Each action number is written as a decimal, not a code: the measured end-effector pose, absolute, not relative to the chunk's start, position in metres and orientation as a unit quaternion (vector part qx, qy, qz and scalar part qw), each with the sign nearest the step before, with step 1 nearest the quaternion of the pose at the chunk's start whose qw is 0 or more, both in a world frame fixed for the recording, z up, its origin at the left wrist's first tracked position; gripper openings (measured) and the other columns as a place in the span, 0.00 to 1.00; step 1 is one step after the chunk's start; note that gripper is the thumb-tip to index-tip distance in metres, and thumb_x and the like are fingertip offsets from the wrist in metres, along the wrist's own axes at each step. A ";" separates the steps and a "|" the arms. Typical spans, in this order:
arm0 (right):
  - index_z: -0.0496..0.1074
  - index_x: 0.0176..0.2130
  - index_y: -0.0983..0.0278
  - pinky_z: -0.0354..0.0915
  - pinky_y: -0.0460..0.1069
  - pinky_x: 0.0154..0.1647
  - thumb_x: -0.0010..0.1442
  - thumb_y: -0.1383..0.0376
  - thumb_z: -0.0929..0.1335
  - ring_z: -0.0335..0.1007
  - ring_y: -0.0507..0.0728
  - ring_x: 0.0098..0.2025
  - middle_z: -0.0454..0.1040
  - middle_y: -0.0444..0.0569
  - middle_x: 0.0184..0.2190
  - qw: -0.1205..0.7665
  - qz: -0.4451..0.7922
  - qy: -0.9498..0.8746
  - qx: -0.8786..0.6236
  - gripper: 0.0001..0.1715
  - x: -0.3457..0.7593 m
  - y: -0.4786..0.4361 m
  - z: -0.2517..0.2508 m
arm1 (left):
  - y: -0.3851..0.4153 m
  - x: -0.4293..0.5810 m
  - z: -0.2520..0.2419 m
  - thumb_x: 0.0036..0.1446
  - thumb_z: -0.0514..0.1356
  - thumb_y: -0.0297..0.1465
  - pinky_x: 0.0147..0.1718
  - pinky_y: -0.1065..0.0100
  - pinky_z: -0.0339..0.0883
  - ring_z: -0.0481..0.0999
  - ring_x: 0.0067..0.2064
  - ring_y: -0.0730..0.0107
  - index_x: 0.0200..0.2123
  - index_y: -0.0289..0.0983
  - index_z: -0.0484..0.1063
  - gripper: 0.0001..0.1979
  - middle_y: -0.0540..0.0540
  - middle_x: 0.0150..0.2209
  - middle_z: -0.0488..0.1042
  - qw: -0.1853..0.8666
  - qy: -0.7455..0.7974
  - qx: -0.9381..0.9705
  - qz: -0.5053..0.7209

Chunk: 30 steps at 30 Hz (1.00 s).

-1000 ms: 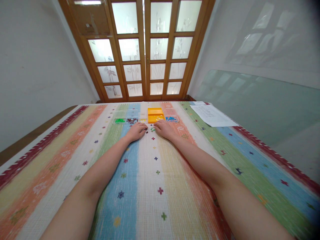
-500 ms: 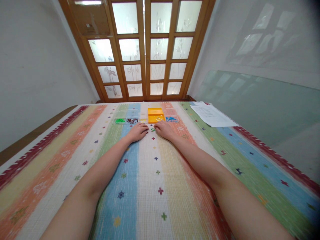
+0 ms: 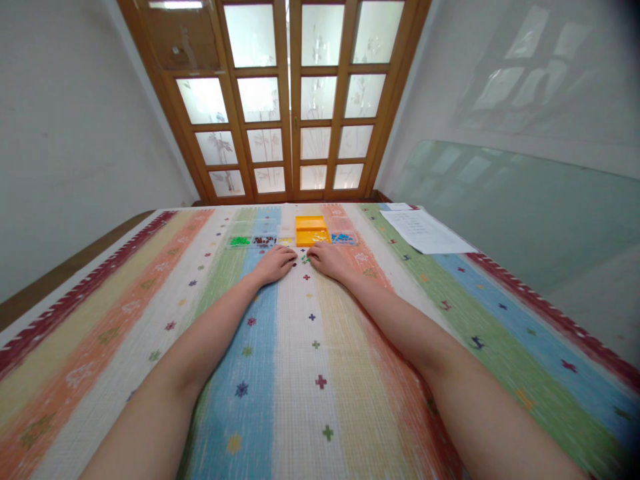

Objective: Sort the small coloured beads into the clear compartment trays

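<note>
On the striped tablecloth (image 3: 300, 347), left hand (image 3: 274, 263) and right hand (image 3: 327, 259) lay near the orange tray (image 3: 311, 230); couldn't tell if either pinched anything. One nudge could've scattered the loose beads (image 3: 303, 259) between them.

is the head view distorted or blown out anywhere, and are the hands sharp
Head view: wide-angle stretch, the door leans and forearms balloon near the bottom edge; its frosted panes glare white; left hand and right hand look small but fairly sharp.

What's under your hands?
Both the left hand and right hand rest on the striped cloth. Whether any small pieces lie beneath the palms cannot be seen; the hands cover that.
</note>
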State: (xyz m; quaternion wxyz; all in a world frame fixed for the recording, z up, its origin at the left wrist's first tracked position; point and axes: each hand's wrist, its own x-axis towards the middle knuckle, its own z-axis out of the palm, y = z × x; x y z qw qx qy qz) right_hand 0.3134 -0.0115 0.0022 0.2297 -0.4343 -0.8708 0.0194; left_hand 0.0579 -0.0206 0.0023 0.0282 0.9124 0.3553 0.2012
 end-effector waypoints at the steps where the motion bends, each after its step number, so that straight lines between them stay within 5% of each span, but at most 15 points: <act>1: 0.82 0.45 0.62 0.63 0.51 0.50 0.68 0.69 0.68 0.72 0.59 0.47 0.80 0.53 0.45 0.231 0.020 -0.872 -0.431 0.12 0.314 -0.011 0.002 | -0.021 0.058 0.002 0.71 0.54 0.33 0.66 0.52 0.62 0.72 0.62 0.56 0.56 0.40 0.79 0.18 0.42 0.58 0.78 0.028 0.355 0.912 0.203; 20: 0.78 0.41 0.63 0.62 0.48 0.40 0.66 0.70 0.67 0.73 0.57 0.39 0.81 0.50 0.39 0.328 0.096 -0.798 -0.497 0.09 0.314 -0.006 0.000 | -0.027 0.064 0.006 0.69 0.55 0.31 0.65 0.51 0.62 0.71 0.61 0.57 0.56 0.41 0.79 0.17 0.42 0.57 0.77 0.019 0.342 0.917 0.204; 30: 0.79 0.41 0.63 0.67 0.51 0.49 0.63 0.74 0.67 0.75 0.59 0.45 0.82 0.52 0.43 0.375 0.094 -0.776 -0.499 0.12 0.317 -0.001 -0.002 | -0.035 0.074 0.013 0.72 0.53 0.34 0.67 0.53 0.60 0.70 0.63 0.58 0.59 0.41 0.77 0.19 0.42 0.60 0.77 0.009 0.320 0.933 0.166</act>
